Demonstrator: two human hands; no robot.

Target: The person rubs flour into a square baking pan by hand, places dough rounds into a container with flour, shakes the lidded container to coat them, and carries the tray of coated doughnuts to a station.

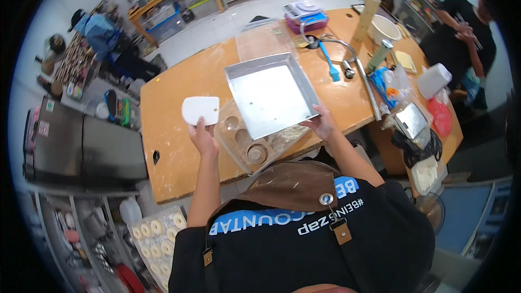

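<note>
In my left hand (204, 135) is a white dough scraper (201, 110), flat and rounded at one side, pinched at its near edge with the thumb on top. My right hand (322, 123) grips the near right corner of a square metal baking pan (271, 95), which is tilted with its inside facing me. Beneath the pan lies a clear plastic board or lid (232, 154), dusted with flour, partly hidden by the pan. A round cutter (257, 154) and ring-shaped marks show on it.
The wooden table (179, 160) carries a blue brush (330, 65), a rolling pin (368, 17), a white bowl (384, 30) and a purple container (306, 17). Ring-shaped dough pieces sit on a tray (142, 252) at lower left. People stand at far left (111, 38) and right (461, 38).
</note>
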